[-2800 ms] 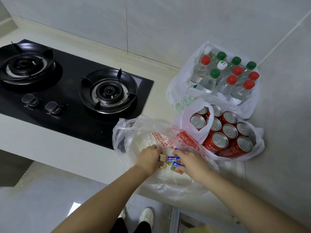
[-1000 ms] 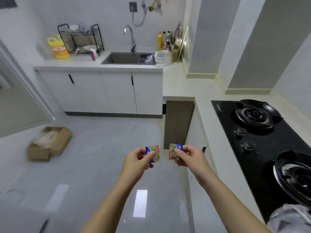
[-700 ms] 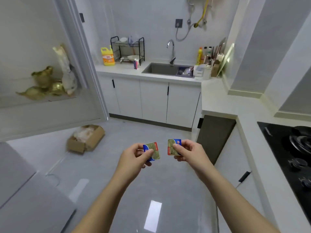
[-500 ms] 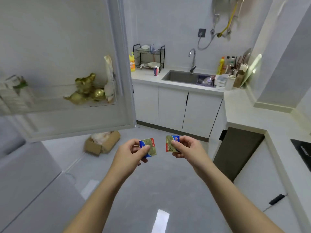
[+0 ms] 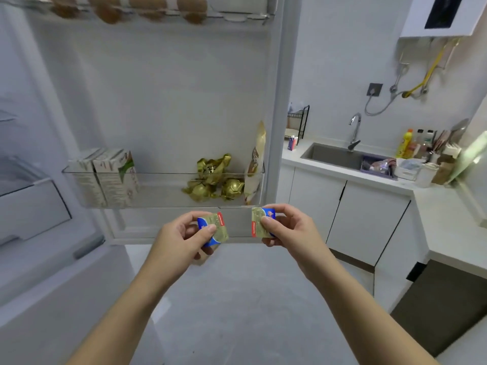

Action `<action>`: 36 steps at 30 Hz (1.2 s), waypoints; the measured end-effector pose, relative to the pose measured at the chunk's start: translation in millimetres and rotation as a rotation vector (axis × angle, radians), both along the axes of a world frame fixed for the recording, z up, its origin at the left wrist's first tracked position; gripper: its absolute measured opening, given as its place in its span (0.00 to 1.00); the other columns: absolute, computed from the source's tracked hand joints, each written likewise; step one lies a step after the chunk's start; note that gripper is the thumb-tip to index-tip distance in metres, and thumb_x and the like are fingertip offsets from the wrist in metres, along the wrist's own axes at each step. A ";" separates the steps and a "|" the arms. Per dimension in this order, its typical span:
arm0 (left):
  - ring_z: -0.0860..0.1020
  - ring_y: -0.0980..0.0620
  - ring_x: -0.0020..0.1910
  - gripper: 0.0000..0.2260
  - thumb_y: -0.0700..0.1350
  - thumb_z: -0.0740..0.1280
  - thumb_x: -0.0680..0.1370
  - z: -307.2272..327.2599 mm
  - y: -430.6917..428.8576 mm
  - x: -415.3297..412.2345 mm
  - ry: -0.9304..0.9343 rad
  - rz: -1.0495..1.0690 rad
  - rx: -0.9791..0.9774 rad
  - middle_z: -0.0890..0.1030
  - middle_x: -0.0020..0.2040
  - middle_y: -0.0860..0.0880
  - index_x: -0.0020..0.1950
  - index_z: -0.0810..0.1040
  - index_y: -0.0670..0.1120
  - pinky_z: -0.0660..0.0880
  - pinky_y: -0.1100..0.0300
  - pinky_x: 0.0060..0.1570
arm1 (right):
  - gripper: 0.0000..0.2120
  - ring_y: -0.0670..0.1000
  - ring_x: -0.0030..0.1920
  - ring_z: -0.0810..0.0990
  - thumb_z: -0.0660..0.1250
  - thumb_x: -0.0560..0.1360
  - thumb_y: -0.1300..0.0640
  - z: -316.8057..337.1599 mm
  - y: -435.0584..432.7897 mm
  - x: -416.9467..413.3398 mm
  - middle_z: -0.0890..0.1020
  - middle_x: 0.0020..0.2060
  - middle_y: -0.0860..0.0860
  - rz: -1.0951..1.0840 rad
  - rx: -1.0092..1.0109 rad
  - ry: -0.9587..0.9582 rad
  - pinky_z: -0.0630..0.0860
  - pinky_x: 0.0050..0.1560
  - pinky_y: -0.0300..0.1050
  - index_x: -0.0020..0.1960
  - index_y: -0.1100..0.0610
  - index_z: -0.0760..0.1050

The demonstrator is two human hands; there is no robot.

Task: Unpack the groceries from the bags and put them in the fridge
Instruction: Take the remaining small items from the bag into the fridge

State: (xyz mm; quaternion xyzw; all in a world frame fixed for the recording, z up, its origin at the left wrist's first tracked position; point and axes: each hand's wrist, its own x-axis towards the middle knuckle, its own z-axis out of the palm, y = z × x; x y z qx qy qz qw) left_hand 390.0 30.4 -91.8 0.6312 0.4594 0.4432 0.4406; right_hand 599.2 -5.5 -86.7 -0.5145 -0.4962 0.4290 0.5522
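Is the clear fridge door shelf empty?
No, the clear door shelf holds white cartons and gold foil-wrapped items.

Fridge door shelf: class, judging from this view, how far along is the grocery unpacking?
Done: the door shelf already holds cartons and gold-wrapped items; eggs sit above. In hand: the left hand and right hand each pinch a small packet below that shelf. Left: placing both; no bags are in view.
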 end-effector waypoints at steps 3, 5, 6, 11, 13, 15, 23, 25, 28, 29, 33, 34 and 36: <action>0.79 0.54 0.30 0.06 0.38 0.67 0.77 21.8 12.0 -13.6 0.018 0.031 0.065 0.84 0.35 0.50 0.51 0.78 0.47 0.72 0.62 0.27 | 0.05 0.48 0.37 0.82 0.67 0.77 0.60 24.0 18.9 -9.4 0.85 0.39 0.50 0.088 0.046 -0.039 0.80 0.39 0.42 0.53 0.57 0.77; 0.76 0.59 0.27 0.05 0.38 0.68 0.77 40.2 20.5 -22.3 0.070 0.057 0.126 0.84 0.34 0.52 0.50 0.78 0.47 0.71 0.61 0.28 | 0.05 0.51 0.37 0.83 0.67 0.77 0.60 42.5 30.9 -17.0 0.85 0.40 0.52 0.140 0.092 -0.059 0.80 0.39 0.43 0.53 0.58 0.76; 0.75 0.61 0.26 0.04 0.39 0.68 0.76 50.4 24.7 -26.9 0.108 0.070 0.151 0.83 0.33 0.52 0.49 0.78 0.47 0.71 0.61 0.29 | 0.05 0.52 0.36 0.82 0.67 0.77 0.61 51.4 37.0 -21.4 0.84 0.41 0.53 0.160 0.117 -0.060 0.79 0.37 0.42 0.53 0.59 0.75; 0.76 0.60 0.25 0.04 0.40 0.70 0.76 104.5 60.3 -56.7 0.323 0.122 0.244 0.83 0.38 0.50 0.45 0.77 0.48 0.74 0.63 0.27 | 0.04 0.54 0.33 0.83 0.68 0.77 0.63 90.8 75.6 -50.8 0.83 0.44 0.57 0.170 0.145 -0.089 0.80 0.32 0.40 0.50 0.57 0.74; 0.77 0.59 0.25 0.05 0.42 0.70 0.76 126.1 83.0 -67.2 0.476 0.107 0.273 0.82 0.40 0.48 0.44 0.76 0.49 0.76 0.61 0.28 | 0.05 0.52 0.33 0.85 0.68 0.77 0.63 100.8 98.3 -64.2 0.82 0.46 0.56 0.175 0.096 -0.126 0.82 0.34 0.42 0.51 0.57 0.74; 0.78 0.61 0.24 0.03 0.43 0.70 0.76 145.1 108.8 -73.2 0.635 0.067 0.276 0.81 0.40 0.50 0.44 0.76 0.49 0.73 0.66 0.26 | 0.05 0.51 0.34 0.85 0.68 0.77 0.62 107.1 124.0 -75.7 0.82 0.46 0.56 0.169 0.047 -0.225 0.83 0.36 0.43 0.51 0.57 0.74; 0.79 0.52 0.45 0.08 0.48 0.67 0.77 147.6 192.3 -66.9 1.445 -0.255 0.277 0.84 0.49 0.49 0.53 0.82 0.47 0.70 0.64 0.35 | 0.04 0.43 0.26 0.75 0.71 0.75 0.60 111.9 203.7 -125.1 0.79 0.29 0.48 0.220 -0.173 -1.000 0.69 0.23 0.32 0.49 0.56 0.79; 0.76 0.54 0.42 0.11 0.46 0.66 0.79 137.7 203.3 -61.4 1.571 -0.347 0.222 0.84 0.50 0.48 0.58 0.81 0.44 0.68 0.67 0.33 | 0.08 0.44 0.26 0.75 0.70 0.76 0.61 106.5 214.1 -136.7 0.79 0.27 0.50 0.282 -0.275 -1.096 0.74 0.26 0.33 0.54 0.61 0.80; 0.73 0.52 0.44 0.13 0.45 0.65 0.79 123.6 212.4 -53.2 1.718 -0.430 0.225 0.83 0.53 0.47 0.62 0.79 0.42 0.64 0.69 0.28 | 0.11 0.48 0.32 0.78 0.68 0.76 0.64 93.9 226.1 -147.2 0.81 0.38 0.55 0.297 -0.359 -1.136 0.77 0.33 0.37 0.58 0.65 0.79; 0.72 0.52 0.44 0.13 0.45 0.65 0.80 119.0 214.3 -50.9 1.745 -0.442 0.240 0.82 0.55 0.46 0.62 0.78 0.41 0.64 0.67 0.27 | 0.11 0.50 0.34 0.79 0.68 0.76 0.64 89.9 229.0 -149.8 0.82 0.42 0.56 0.292 -0.376 -1.166 0.79 0.37 0.39 0.58 0.65 0.79; 0.72 0.50 0.45 0.13 0.43 0.66 0.79 99.5 222.5 -48.3 1.797 -0.495 0.217 0.78 0.51 0.44 0.61 0.77 0.39 0.70 0.64 0.34 | 0.11 0.54 0.47 0.82 0.68 0.74 0.63 74.6 236.9 -152.6 0.84 0.52 0.57 0.205 -0.384 -1.414 0.80 0.50 0.47 0.57 0.61 0.81; 0.72 0.49 0.45 0.12 0.44 0.66 0.79 95.3 224.8 -49.0 1.820 -0.492 0.214 0.79 0.49 0.44 0.59 0.78 0.39 0.72 0.62 0.40 | 0.12 0.55 0.50 0.82 0.68 0.74 0.63 72.6 236.4 -152.9 0.83 0.53 0.57 0.185 -0.374 -1.453 0.80 0.49 0.46 0.57 0.60 0.80; 0.73 0.47 0.43 0.05 0.43 0.68 0.78 89.7 228.5 -49.8 1.872 -0.457 0.239 0.77 0.42 0.45 0.49 0.78 0.41 0.72 0.56 0.43 | 0.13 0.56 0.51 0.80 0.67 0.75 0.62 72.1 234.3 -153.1 0.81 0.54 0.57 0.175 -0.358 -1.471 0.77 0.49 0.45 0.60 0.60 0.78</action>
